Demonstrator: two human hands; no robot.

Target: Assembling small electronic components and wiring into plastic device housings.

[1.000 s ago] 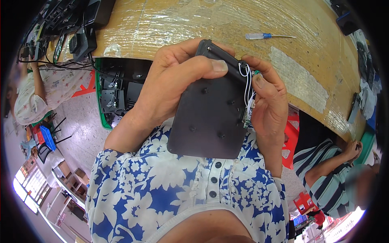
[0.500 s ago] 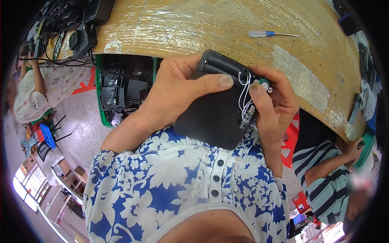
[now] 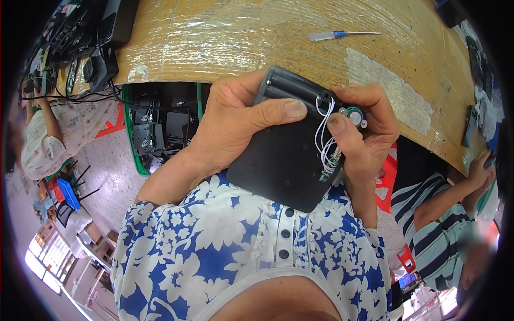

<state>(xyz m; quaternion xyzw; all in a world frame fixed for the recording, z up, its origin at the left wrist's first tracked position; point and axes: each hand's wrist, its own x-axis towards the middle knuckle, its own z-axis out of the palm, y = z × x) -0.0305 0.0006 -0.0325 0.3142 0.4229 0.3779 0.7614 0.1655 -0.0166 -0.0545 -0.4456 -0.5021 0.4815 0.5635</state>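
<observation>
A flat black plastic casing (image 3: 278,160) hangs tilted before my chest, its thick ridged end toward the table. My left hand (image 3: 233,117) grips the casing's left edge, thumb pressed flat on top. Between the thumb and fingers of my right hand (image 3: 369,125) is a small round speaker (image 3: 354,116) with a silvery centre and green ring, at the casing's right corner. Thin white wires (image 3: 320,136) loop beside my right thumb, from the ridged end down to a narrow green circuit board (image 3: 331,167) along the right edge. My right fingertips are partly hidden.
A blue-and-clear-handled screwdriver (image 3: 334,35) lies on the film-covered table (image 3: 214,37). Below the table's edge, a green crate (image 3: 140,166) holds several black parts with wires. Black devices and cables (image 3: 101,69) crowd the left. Co-workers sit at left and right, one in a striped shirt (image 3: 428,214).
The speaker in my right hand has turned so its round face shows more. The casing's near end has come slightly closer to me. The view has shifted a little.
</observation>
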